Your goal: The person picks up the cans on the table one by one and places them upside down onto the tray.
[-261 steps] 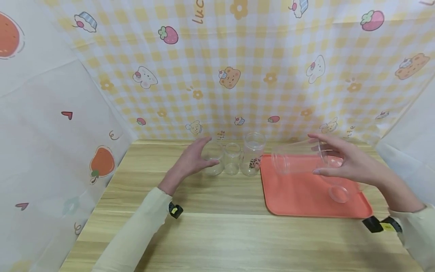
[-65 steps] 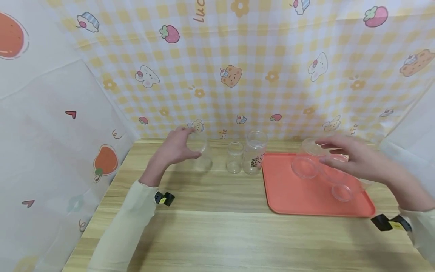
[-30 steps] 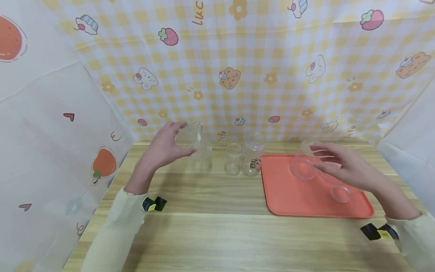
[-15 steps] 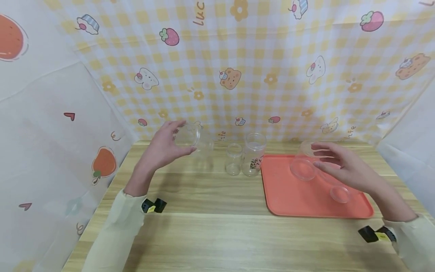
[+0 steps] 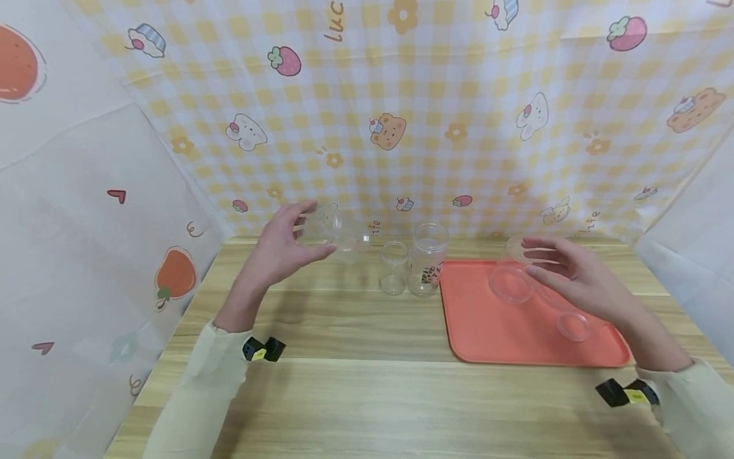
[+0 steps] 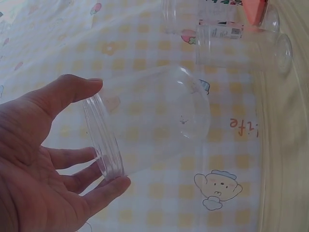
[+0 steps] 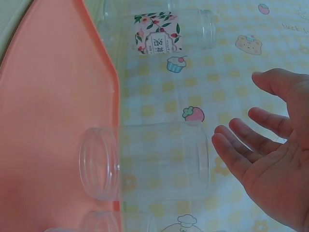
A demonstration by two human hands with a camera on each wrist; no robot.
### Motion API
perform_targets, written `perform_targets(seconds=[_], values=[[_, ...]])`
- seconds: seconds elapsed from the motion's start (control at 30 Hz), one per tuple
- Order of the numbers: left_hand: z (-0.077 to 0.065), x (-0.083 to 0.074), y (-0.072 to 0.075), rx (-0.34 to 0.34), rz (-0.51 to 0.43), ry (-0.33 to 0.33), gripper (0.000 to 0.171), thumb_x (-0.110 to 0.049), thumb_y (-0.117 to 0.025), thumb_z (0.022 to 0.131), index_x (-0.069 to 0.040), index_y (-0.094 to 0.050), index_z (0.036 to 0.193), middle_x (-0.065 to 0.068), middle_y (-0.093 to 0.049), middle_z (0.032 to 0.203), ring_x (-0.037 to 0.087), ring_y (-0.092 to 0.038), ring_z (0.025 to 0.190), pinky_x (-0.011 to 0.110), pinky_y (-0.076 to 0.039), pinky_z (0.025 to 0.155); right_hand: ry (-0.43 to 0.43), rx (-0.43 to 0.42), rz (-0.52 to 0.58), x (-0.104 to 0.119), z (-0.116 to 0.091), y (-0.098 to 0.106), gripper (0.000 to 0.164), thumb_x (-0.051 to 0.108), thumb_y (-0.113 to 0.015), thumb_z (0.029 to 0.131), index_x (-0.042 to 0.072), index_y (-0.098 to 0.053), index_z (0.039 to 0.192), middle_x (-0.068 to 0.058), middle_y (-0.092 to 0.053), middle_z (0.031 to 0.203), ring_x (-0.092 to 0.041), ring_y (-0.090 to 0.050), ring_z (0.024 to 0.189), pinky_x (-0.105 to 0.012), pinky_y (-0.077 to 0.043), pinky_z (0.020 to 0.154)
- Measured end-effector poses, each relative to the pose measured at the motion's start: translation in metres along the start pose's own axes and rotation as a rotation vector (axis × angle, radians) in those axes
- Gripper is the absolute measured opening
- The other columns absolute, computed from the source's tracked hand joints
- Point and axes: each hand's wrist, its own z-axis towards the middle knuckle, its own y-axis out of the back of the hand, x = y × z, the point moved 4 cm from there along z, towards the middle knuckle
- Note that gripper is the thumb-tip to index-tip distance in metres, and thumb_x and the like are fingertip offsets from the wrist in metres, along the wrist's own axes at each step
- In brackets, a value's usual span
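Note:
My left hand grips a clear plastic jar by its threaded rim, thumb on one side and fingers on the other. The jar is tilted above the table, its base pointing away to the right. My right hand hangs open over the tray, fingers loosely bent and holding nothing. Close by its fingertips, a clear jar stands mouth down on the orange tray. A small clear jar and a taller jar with a floral label stand side by side left of the tray.
Other clear jars stand on the tray near my right hand, one a small jar with a round rim. A yellow checked cloth hangs behind the wooden table, and white cloth hangs at the left.
Earlier my right hand held a jar sideways over the tray; that jar now stands there, released. My left hand has moved its jar left, lifted it and tilted its base up and rightward.

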Motion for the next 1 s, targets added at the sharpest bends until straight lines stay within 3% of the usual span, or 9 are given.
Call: perform_targets(seconds=[0.3, 1.0], values=[[-0.0004, -0.0014, -0.0033, -0.008, -0.053, -0.004, 0.081, -0.021, -0.087, 0.083, -0.004, -0.045, 0.151, 0.015, -0.046, 0.145, 0.036, -0.047, 0.129, 0.047, -0.043, 0.108, -0.026, -0.032, 0.025, 0.0017, 0.0028, -0.0032, 0.05, 0.002, -0.066, 0.098, 0.001, -0.048, 0.145, -0.017, -0.055, 0.139, -0.008, -0.06, 0.117, -0.015, -0.05, 0.09], [-0.0044, -0.0068, -0.0098, -0.002, -0.218, 0.008, 0.081, -0.026, -0.087, 0.083, -0.012, -0.046, 0.151, 0.004, -0.049, 0.147, 0.026, -0.048, 0.131, 0.045, -0.042, 0.109, 0.029, -0.057, 0.1, 0.0001, 0.0055, -0.0096, 0.045, -0.002, -0.061, 0.1, 0.0, -0.05, 0.144, -0.023, -0.056, 0.135, -0.01, -0.063, 0.115, -0.019, -0.053, 0.087]])
